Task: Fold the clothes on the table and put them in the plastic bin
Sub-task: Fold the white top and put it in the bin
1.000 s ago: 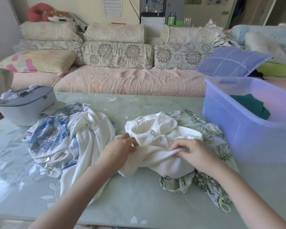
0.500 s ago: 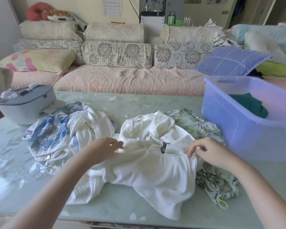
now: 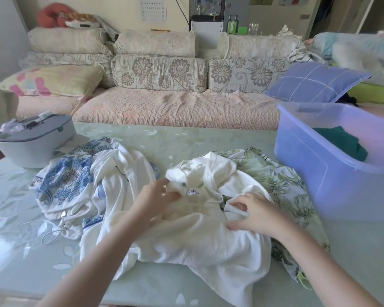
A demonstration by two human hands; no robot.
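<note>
Clothes in the head view lie crumpled across the middle of the desk, none folded. A white shirt is spread toward the near edge, over a leaf-print garment; a blue-patterned garment is heaped toward the left edge. The right hand pinches a fold of the white shirt. The blurred left hand reaches its collar; I cannot tell its grip. The plastic bin at the right edge holds one dark green garment. Most of the work seems left.
</note>
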